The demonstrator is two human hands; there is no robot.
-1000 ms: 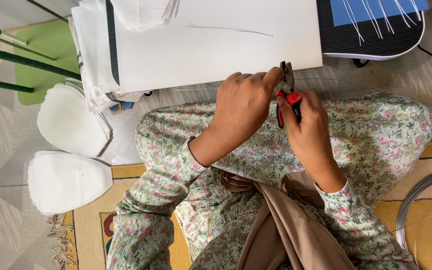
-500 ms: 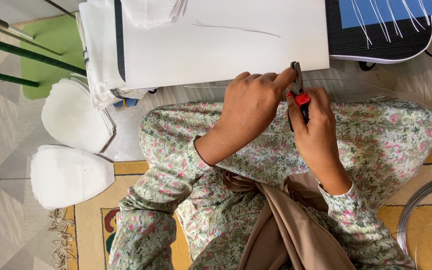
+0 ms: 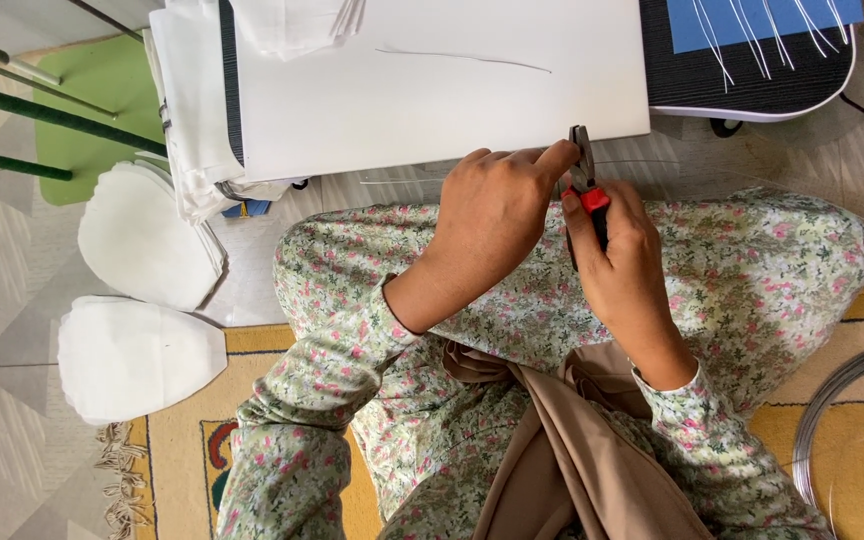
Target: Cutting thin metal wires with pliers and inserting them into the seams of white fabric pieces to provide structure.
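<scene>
Your left hand curls over with its fingertips pinched toward the dark metal nose of the red-handled pliers, though what it pinches there is too thin to tell, while your right hand is wrapped closed around the pliers' handles just right of it. Far left of that grip lie two stacks of white rounded fabric pieces on the tiles; just above it runs the edge of the flat white board, and up to its right sits a blue sheet with thin white strips.
</scene>
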